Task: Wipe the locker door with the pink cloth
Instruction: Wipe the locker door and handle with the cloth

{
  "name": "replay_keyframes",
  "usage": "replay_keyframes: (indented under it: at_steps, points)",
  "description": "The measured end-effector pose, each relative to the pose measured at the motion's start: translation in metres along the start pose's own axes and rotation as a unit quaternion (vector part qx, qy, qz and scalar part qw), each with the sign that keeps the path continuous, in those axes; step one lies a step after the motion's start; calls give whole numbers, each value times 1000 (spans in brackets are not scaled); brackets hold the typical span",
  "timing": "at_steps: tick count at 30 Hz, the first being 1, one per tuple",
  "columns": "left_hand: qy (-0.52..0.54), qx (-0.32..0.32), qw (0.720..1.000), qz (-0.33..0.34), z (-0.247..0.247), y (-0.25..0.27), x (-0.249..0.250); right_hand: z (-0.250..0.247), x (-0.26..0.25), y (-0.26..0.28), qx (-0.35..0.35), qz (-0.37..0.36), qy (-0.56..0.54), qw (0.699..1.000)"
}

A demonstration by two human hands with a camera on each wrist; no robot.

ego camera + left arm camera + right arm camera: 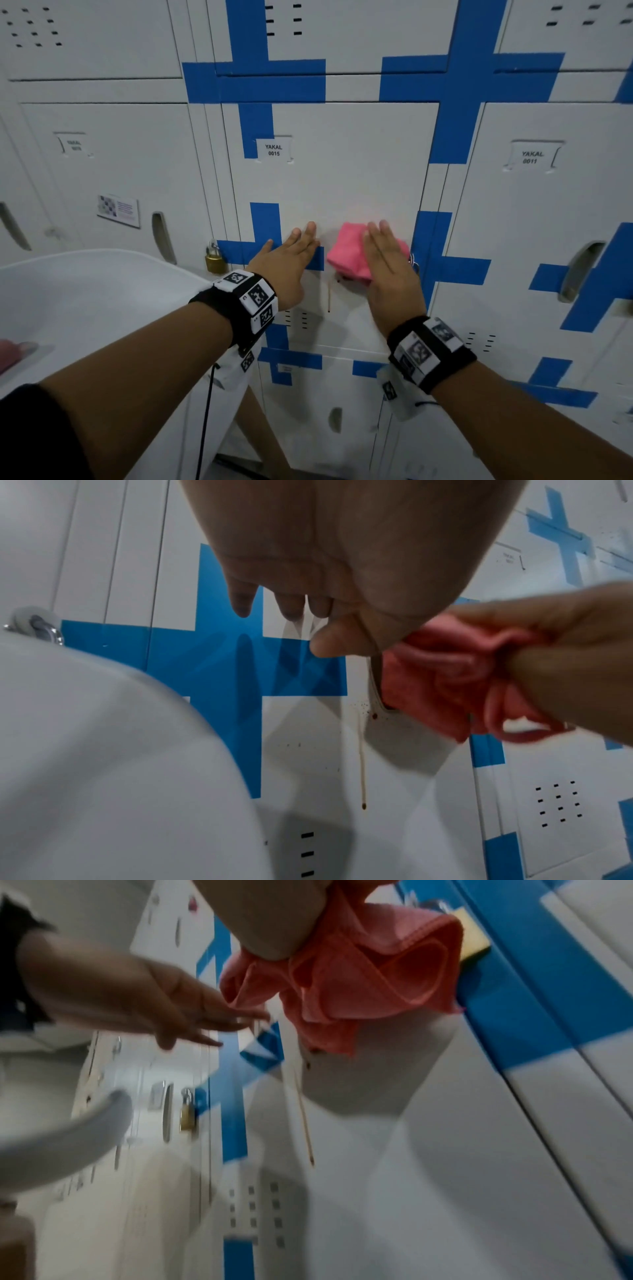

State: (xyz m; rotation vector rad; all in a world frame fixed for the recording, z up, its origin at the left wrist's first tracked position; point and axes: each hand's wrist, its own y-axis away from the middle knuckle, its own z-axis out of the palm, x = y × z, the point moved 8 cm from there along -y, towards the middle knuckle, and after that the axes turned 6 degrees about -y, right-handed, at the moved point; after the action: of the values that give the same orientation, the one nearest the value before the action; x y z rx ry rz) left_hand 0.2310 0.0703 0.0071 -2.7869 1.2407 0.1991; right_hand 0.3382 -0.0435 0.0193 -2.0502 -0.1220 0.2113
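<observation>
The grey locker door (342, 164), labelled YAKAL 0015, faces me, framed by blue tape crosses. My right hand (385, 263) presses the pink cloth (346, 253) against the door's right-hand middle, fingers straight on top. In the left wrist view its thumb (565, 680) pinches the bunched cloth (438, 677). My left hand (291, 253) lies flat and open on the door, fingertips on the blue tape (263, 222), just left of the cloth. A thin brown drip stain (329, 294) runs down below the cloth, and also shows as the drip stain (361, 764).
A white rounded tub (85, 301) juts in at the lower left, close under my left forearm. A brass padlock (215, 260) hangs on the door's left edge. Neighbouring lockers stand on both sides, and vent slots (296, 320) sit low on the door.
</observation>
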Motion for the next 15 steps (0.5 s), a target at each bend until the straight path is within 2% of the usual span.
replay_keyframes:
  at_steps: [2, 4, 7, 10, 15]
  points:
    - [5, -1, 1000, 4, -1, 0, -1, -14, -2, -24, 48, -3, 4, 999]
    - [10, 3, 1000, 3, -2, 0, -2, -13, 1, -42, 49, -4, 6, 999]
    - [11, 2, 1000, 4, -4, 0, -2, 11, 3, -48, -21, -4, 18, 1000]
    - [6, -3, 1000, 4, -3, 1, 0, 36, 7, -31, -94, -4, 24, 995]
    - [8, -1, 1000, 3, -3, 0, -2, 51, 4, -16, -111, -26, 101, 988]
